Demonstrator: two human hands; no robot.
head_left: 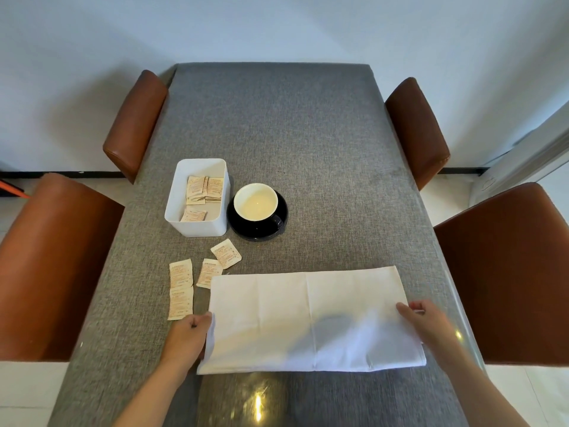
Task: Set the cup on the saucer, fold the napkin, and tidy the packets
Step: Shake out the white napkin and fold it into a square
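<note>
Pinching the napkin (311, 318) at its two short ends, left hand (187, 332) and right hand (426, 322), we judge it soft, light, limp; corners grip best.

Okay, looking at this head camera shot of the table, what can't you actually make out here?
- Print on the packets: too small to read in the head view.
- Left hand fingertips: hidden under the napkin edge.
- Right hand: motion-blurred, so its grip on the napkin is unclear.
- Cup handle: dark against the black saucer, hard to separate.
- White box: its near wall hides part of the floor inside.
</note>
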